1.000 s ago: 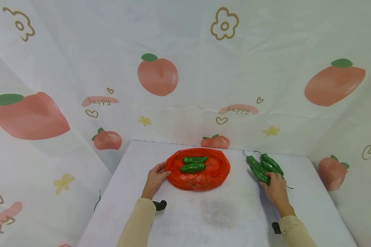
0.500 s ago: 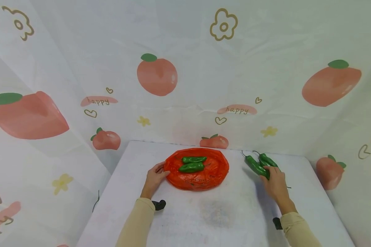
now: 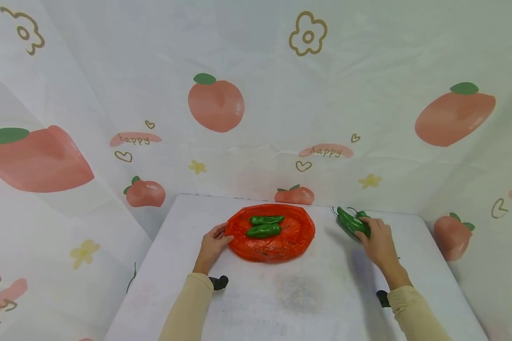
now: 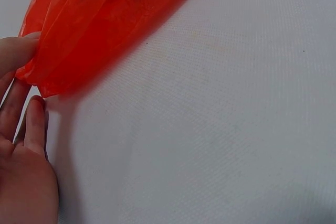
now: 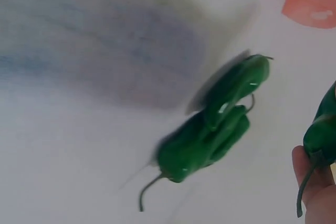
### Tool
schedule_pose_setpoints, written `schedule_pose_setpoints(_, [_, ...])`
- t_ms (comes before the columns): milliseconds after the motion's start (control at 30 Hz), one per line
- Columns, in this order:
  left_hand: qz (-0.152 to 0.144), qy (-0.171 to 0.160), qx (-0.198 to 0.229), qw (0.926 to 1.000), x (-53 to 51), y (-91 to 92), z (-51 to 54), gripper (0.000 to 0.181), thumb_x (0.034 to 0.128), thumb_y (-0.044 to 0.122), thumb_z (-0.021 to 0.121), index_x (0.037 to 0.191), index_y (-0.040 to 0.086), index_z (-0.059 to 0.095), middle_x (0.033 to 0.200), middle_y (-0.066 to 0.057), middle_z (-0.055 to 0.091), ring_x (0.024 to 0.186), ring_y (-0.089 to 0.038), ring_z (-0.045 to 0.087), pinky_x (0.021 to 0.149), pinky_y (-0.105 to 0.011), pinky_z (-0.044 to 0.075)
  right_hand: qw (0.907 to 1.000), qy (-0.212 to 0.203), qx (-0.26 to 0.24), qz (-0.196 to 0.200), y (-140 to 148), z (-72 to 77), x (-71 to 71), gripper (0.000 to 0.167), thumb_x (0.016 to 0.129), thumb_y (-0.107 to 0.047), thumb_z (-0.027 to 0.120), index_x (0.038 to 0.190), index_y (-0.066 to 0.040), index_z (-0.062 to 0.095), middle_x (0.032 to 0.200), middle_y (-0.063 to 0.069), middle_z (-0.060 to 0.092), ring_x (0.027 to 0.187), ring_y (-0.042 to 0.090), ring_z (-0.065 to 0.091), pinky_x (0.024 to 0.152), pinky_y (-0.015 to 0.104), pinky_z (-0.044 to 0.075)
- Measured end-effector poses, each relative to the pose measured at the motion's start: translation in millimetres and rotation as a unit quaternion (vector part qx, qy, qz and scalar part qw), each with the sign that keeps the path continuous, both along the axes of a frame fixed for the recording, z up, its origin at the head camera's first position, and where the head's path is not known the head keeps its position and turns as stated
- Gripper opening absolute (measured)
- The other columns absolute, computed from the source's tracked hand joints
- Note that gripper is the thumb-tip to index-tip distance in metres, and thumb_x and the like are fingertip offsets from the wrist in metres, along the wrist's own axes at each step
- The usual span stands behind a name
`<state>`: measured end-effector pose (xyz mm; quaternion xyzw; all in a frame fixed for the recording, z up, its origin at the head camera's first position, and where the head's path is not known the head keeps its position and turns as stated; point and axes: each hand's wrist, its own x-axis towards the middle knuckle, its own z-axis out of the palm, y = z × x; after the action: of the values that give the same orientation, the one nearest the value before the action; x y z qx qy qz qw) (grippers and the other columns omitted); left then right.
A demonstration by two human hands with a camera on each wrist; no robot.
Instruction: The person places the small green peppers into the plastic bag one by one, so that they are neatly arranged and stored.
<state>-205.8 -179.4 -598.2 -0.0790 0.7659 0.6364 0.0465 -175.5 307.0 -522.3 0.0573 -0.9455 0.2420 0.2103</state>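
My left hand [image 3: 212, 247] pinches the left edge of a red plastic bag [image 3: 300, 229], which is spread open in a round shape on the table. The left wrist view shows the thumb above the red film and fingers beneath. Inside the bag lie two green peppers [image 3: 263, 230], side by side. At the right, my right hand [image 3: 379, 244] holds a green pepper [image 5: 321, 135], raised above the table with its stem hanging toward the wrist. Several other green peppers [image 5: 184, 150] lie in a small pile below it, partly covered by the hand in the head view.
The white table [image 3: 298, 293] is enclosed by a printed white cloth [image 3: 256, 156] at the back and sides. Black objects [image 3: 219, 282] show by both wrists. A thin dark cord [image 3: 131, 279] hangs by the table's left edge.
My right hand has closed on one pepper of the pile and lifted it slightly, up and to the left. The left hand and the bag have stayed in place.
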Motion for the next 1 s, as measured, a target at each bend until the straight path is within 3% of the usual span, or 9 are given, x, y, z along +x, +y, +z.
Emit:
schedule_pose_setpoints(133, [-0.009,-0.006,-0.004,0.9999,8.2,2.3,22.5,0.057,0.0947,0.013,0.072,0.147,0.003,0.052,0.155,-0.020,0.049,0.146,-0.040,0.045,0.118,-0.049,0.041,1.0000,0.005,-0.001,0.006,-5,9.2,-3.6,0.045,0.088,-0.003,0.076,0.127,0.009,0.059,0.118,0.034,0.060,0.104,0.051,0.055,0.085,0.064,0.047])
schedule_pose_setpoints(233, [-0.006,-0.002,-0.009,0.9999,5.7,1.0,16.1,0.057,0.0940,0.016,0.073,0.146,0.006,0.054,0.154,-0.018,0.051,0.145,-0.038,0.047,0.117,-0.048,0.044,0.9999,0.002,-0.002,0.012,-9,14.9,-5.6,0.045,0.089,-0.004,0.076,0.128,0.008,0.059,0.118,0.032,0.062,0.104,0.049,0.056,0.085,0.063,0.048])
schedule_pose_setpoints(367, [0.005,0.003,-0.011,0.9999,-2.3,-1.1,-5.1,0.056,0.0925,0.021,0.076,0.144,0.013,0.057,0.153,-0.013,0.053,0.144,-0.034,0.049,0.116,-0.047,0.045,0.9997,-0.010,0.000,0.023,-13,19.9,-9.1,0.043,0.090,-0.005,0.075,0.129,0.006,0.061,0.117,0.031,0.064,0.104,0.048,0.058,0.087,0.063,0.048])
schedule_pose_setpoints(567, [0.006,0.000,-0.007,1.0000,-1.6,-1.4,-5.1,0.056,0.0925,0.021,0.076,0.144,0.013,0.057,0.154,-0.013,0.053,0.145,-0.034,0.048,0.117,-0.046,0.044,0.9991,-0.030,-0.001,0.030,-23,27.0,-11.4,0.043,0.091,-0.007,0.074,0.130,0.004,0.062,0.119,0.031,0.067,0.104,0.047,0.057,0.088,0.062,0.049])
schedule_pose_setpoints(767, [0.005,0.007,-0.010,0.9999,-2.7,-1.4,-5.4,0.057,0.0933,0.021,0.075,0.146,0.012,0.055,0.154,-0.014,0.052,0.144,-0.035,0.049,0.118,-0.047,0.043,0.9991,-0.021,-0.010,0.034,-37,32.8,-10.8,0.040,0.091,-0.010,0.075,0.128,0.000,0.065,0.120,0.026,0.071,0.104,0.044,0.057,0.084,0.060,0.051])
schedule_pose_setpoints(1000, [0.012,0.003,-0.006,0.9999,-2.4,-0.4,-6.6,0.055,0.0928,0.019,0.076,0.144,0.014,0.057,0.153,-0.011,0.054,0.144,-0.032,0.049,0.118,-0.045,0.044,0.9984,-0.026,-0.006,0.051,-46,36.9,-12.5,0.037,0.092,-0.010,0.074,0.127,-0.002,0.067,0.120,0.022,0.072,0.108,0.040,0.056,0.088,0.058,0.052])
